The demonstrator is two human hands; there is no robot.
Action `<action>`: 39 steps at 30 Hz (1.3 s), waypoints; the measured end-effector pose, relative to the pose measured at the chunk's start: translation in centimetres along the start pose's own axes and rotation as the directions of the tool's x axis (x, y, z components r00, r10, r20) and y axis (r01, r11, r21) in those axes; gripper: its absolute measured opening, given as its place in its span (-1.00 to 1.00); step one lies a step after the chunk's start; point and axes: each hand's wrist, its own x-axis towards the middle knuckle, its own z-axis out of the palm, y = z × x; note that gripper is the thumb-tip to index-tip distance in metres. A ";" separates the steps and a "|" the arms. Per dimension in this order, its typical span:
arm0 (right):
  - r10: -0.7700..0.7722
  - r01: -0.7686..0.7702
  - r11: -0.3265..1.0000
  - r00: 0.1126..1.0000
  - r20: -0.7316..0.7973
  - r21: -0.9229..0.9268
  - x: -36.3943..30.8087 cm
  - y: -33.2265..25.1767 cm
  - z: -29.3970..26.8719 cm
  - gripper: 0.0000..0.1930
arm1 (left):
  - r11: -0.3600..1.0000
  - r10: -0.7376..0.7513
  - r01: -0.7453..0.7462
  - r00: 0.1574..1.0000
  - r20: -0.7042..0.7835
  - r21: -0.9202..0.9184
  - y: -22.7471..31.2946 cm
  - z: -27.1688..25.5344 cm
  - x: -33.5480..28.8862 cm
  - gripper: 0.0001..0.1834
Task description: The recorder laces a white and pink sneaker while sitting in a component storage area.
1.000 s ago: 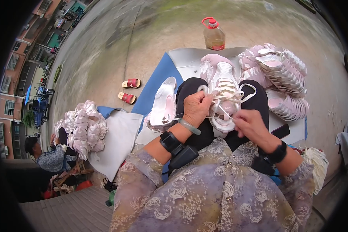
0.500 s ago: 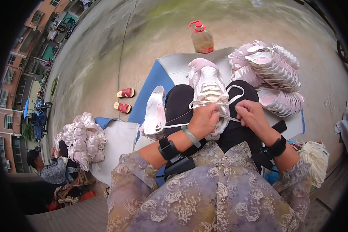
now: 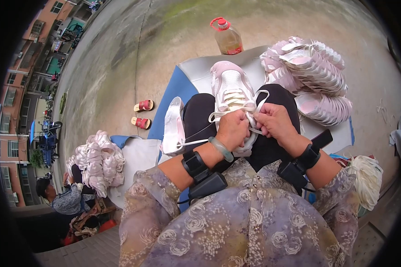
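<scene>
A pink-and-white sneaker upper (image 3: 228,84) lies between my knees, toe pointing away, its white lace (image 3: 234,99) crossing the front. My left hand (image 3: 233,129) is closed over the tongue end, gripping the lace there; its fingertips are partly hidden. Close beside it, my right hand (image 3: 275,122) pinches the lace between thumb and fingers, and a lace loop stands up above that hand. Left of my left knee rests another pale upper (image 3: 173,127), with a white lace stretching from it toward my left wrist.
Stacked uppers (image 3: 314,73) stand at the far right on a blue-and-white sheet (image 3: 165,113). Beyond is a red-capped bottle (image 3: 227,39). Red sandals (image 3: 142,114) lie leftward. A bundle of white laces (image 3: 365,180) hangs at right. Another person (image 3: 67,198) sits near more uppers (image 3: 98,162).
My right hand has moved left, close to my left hand, and the lace stretch between them has shortened. The whole view has shifted slightly.
</scene>
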 end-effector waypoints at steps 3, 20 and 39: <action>0.079 -0.079 0.997 0.997 -0.004 0.004 -0.3 -0.6 -0.4 -0.85 | 0.999 0.016 -0.016 1.000 -0.016 0.051 0.4 -0.6 -0.6 -0.90; 0.045 -0.023 0.959 0.996 -0.073 0.283 -0.5 0.8 -1.8 -0.80 | 0.994 -0.013 -0.007 0.982 -0.186 -0.106 -5.9 -13.3 -7.0 -0.85; -0.037 0.035 0.984 0.999 0.010 0.173 -0.1 1.0 -1.8 -0.81 | 0.871 0.434 0.003 0.466 -0.771 0.492 -14.9 -29.6 -3.8 -0.73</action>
